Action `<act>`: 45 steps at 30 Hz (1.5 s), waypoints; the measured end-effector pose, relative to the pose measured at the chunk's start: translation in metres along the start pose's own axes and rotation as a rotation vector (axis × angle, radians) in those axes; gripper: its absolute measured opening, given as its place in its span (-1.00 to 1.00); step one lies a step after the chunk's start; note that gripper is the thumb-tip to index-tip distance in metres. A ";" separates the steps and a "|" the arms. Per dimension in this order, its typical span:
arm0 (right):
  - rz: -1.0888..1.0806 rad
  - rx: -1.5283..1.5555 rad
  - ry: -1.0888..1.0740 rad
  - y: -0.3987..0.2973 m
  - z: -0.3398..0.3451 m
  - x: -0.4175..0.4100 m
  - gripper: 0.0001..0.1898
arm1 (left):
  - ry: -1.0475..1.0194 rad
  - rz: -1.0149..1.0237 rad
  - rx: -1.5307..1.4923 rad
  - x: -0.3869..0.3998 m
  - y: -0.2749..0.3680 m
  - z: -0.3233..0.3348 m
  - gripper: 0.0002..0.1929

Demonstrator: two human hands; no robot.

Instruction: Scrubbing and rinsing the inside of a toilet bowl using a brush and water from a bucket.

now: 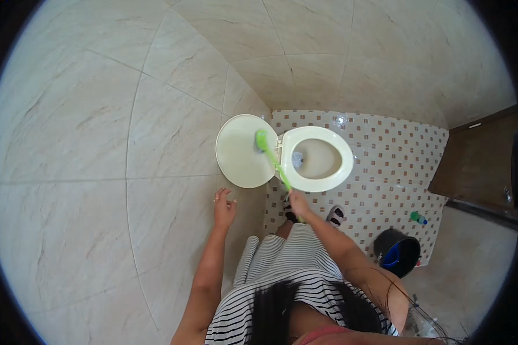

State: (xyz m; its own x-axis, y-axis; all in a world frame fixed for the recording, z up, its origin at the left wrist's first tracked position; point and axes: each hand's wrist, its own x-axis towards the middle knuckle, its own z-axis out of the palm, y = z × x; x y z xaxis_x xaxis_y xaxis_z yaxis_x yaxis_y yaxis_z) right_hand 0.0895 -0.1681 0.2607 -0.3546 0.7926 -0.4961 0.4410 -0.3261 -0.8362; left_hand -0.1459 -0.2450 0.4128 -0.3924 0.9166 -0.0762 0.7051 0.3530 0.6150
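Note:
My right hand (300, 204) grips the handle of a bright green toilet brush (262, 140). The brush head lies over the inner face of the raised toilet lid (239, 155), close to the hinges. Right of the hinges is the cream toilet seat (346, 160), lowered on the bowl. Foamy water (298, 159) shows inside the bowl at its left. My left hand (225, 208) is held free below the lid, near the tiled wall, with fingers loosely bent and apart and nothing in them.
A black bucket (393, 239) with a blue item inside stands on the mosaic-patterned floor (380, 172) at right. Near it lies a green bottle (418, 217) with a blue cap. A brown door (479, 159) is at far right. Marbled tile walls (177, 129) rise at left and behind the toilet.

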 end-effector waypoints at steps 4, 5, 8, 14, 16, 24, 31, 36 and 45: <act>-0.004 0.020 0.047 0.033 0.070 -0.046 -0.48 | -0.019 0.026 0.025 0.016 -0.012 -0.003 -0.53; 0.083 0.072 0.074 0.034 0.078 -0.036 -0.47 | -0.034 0.000 0.010 0.020 -0.014 -0.004 -0.51; 0.285 0.355 0.085 0.005 0.085 0.015 -0.42 | -0.069 -0.002 -0.002 0.036 -0.012 0.002 -0.48; -0.091 0.050 0.080 -0.010 0.107 -0.055 -0.51 | -0.021 -0.033 -0.021 0.033 -0.006 -0.020 -0.45; 0.015 0.013 0.162 0.024 0.098 -0.034 -0.51 | -0.017 0.002 -0.029 0.034 -0.005 -0.020 -0.42; -0.135 -0.011 0.127 -0.002 0.100 -0.054 -0.46 | -0.013 0.059 -0.037 0.060 -0.017 -0.003 -0.30; 0.178 -0.196 0.125 0.031 0.040 -0.045 -0.51 | -0.010 0.066 0.056 0.092 -0.010 -0.003 -0.27; 0.163 -0.263 0.111 0.044 0.067 -0.049 -0.62 | -0.042 0.048 0.138 0.097 -0.021 0.012 -0.24; 0.195 -0.185 0.113 0.045 0.143 -0.013 -0.66 | -0.124 0.066 0.168 0.100 -0.018 0.002 -0.24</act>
State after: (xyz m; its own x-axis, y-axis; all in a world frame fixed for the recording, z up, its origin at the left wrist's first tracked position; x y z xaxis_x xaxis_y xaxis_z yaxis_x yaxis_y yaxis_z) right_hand -0.0034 -0.2670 0.1962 -0.1585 0.7799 -0.6055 0.6388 -0.3866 -0.6652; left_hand -0.1964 -0.1589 0.3926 -0.2737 0.9513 -0.1420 0.8196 0.3079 0.4832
